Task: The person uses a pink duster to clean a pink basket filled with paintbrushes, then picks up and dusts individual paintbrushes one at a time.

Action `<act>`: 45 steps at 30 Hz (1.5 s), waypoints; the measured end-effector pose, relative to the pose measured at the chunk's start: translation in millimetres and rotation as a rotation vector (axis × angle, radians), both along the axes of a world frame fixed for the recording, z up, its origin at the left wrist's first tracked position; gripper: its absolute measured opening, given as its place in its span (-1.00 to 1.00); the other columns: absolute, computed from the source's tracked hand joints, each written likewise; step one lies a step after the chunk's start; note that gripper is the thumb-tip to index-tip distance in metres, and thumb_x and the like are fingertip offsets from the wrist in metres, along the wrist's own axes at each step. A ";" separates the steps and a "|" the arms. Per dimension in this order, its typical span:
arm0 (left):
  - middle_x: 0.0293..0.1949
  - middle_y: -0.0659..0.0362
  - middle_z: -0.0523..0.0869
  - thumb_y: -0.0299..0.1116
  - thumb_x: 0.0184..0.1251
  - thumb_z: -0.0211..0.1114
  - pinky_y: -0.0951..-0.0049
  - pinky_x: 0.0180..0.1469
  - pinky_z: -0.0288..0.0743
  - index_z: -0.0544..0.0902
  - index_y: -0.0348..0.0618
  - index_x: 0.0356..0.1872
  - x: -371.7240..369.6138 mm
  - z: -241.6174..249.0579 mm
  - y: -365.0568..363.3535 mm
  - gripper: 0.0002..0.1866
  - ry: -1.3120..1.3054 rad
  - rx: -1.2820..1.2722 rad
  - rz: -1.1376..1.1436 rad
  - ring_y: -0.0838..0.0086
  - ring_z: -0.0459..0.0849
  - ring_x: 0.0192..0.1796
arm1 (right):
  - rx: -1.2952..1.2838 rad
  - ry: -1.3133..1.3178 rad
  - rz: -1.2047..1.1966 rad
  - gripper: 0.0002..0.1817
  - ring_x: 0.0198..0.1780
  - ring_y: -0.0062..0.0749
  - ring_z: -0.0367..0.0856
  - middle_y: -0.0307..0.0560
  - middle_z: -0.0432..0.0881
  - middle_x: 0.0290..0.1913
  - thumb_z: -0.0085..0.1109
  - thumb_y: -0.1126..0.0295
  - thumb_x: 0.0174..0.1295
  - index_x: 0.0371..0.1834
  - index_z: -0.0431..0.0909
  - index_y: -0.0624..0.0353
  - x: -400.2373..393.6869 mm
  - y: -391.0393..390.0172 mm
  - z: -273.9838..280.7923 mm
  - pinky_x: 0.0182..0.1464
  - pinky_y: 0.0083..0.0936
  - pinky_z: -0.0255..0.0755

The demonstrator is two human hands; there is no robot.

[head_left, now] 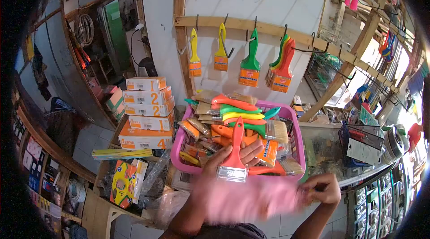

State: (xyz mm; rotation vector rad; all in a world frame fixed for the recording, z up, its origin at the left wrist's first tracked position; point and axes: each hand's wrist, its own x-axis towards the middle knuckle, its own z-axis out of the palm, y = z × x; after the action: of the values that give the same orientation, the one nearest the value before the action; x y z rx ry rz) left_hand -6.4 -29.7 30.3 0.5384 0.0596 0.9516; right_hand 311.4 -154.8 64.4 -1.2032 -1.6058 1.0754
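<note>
My left hand (233,156) is wrapped around a red-handled paintbrush (234,156), fingers curled over the handle from the far side and gripping it just above the metal ferrule. The brush stands nearly upright in the view: its long axis runs near to far, the tapered handle end pointing away toward the wall and the pale bristles pointing back at me. It sits over the near edge of the pink basket (298,124), touching the heap of brushes inside.

My right hand (323,188) is down to the right, closed on one end of a pink cloth (251,199) that is blurred across the near part of the view; I cannot tell how tightly the fingers pinch it.

In the basket, an orange sleeve on a wide brush reads "BRUSHNER" (270,151), the letters running up its side. The same orange bands wrap the brushes hanging on the wooden rail: a yellow one (194,57), another yellow (221,50), a green one (250,66) and a red-and-green bunch (282,71); the print on them is too small to read.

To the left, a stack of orange-and-white boxes (147,113) shows big numerals 1, 2, 2, 1 and 4 from top to bottom, with "TERRA" legible on the lowest one.
</note>
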 end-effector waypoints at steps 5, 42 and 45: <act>0.35 -0.23 0.49 -0.13 0.59 0.03 0.02 0.48 0.34 0.42 -0.20 0.32 -2.2 -9.1 0.4 -0.55 0.153 -0.131 0.096 -0.02 0.50 0.40 | -0.221 0.177 -0.212 -0.69 -0.35 -0.46 0.73 0.02 0.79 -0.29 0.63 0.46 -0.01 -0.27 0.74 0.42 10.3 -8.6 -8.1 -0.30 -0.50 0.55; 0.59 -0.13 0.15 -0.07 0.59 0.01 0.09 0.66 -0.18 0.34 -0.22 0.37 3.8 -16.2 10.2 -0.48 -0.082 0.099 -0.093 0.15 0.07 0.64 | 0.129 -0.158 0.269 -0.71 -0.27 -0.42 0.80 0.04 0.81 -0.29 0.59 0.39 0.06 -0.20 0.78 0.33 6.5 5.3 15.1 -0.21 -0.48 0.62; 0.57 -0.12 0.22 -0.08 0.60 0.02 0.14 0.65 -0.17 0.41 -0.21 0.32 -1.1 -19.2 9.1 -0.52 -0.024 -0.008 -0.012 0.22 0.11 0.65 | 0.076 -0.216 0.052 -0.66 -0.30 -0.44 0.78 0.01 0.80 -0.32 0.61 0.37 0.03 -0.18 0.77 0.34 3.6 2.1 11.9 -0.24 -0.50 0.61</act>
State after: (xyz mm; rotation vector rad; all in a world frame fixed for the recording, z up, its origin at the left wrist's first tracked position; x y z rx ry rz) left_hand -7.4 -20.6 11.1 0.5195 0.0385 0.9459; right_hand 315.0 -152.7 76.2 -1.2669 -1.8349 0.9334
